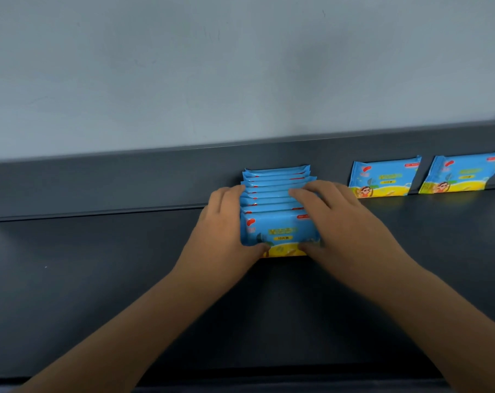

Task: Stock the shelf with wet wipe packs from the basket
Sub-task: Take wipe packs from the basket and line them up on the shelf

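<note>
Head view:
- Shelf (pixel 98 265): dark grey deck, raised back panel (pixel 98 180), pale wall (pixel 240 66) above.
- Row of packs (pixel 277 191) stands approx mid-shelf. Blue/yellow wet wipe packs on edge, filed front to back, rear end at or near the back panel. Roughly eight or nine top edges show; exact count unclear.
- L hand (pixel 226 222): fingers curled round the row's left side, thumb on the lower face of the front pack. Gripping.
- R hand (pixel 334 217): fingers laid over the row's tops and right side, thumb low on the front pack. Also gripping. The row is squeezed between both hands.
- Second stack (pixel 385 177) leans on the back panel, well right of the row. Layered edges suggest more than one pack.
- Third stack (pixel 464 173) leans the same way, near the shelf's right end.
- Basket not in view, so can't tell what's left in it.

Progress, my read:
- Three lots are on the shelf, so stocking is well under way.
- Step in hand looks like squaring up or seating the mid row.
- The shelf's left half holds no packs, so prob more to place, depending on the basket.
</note>
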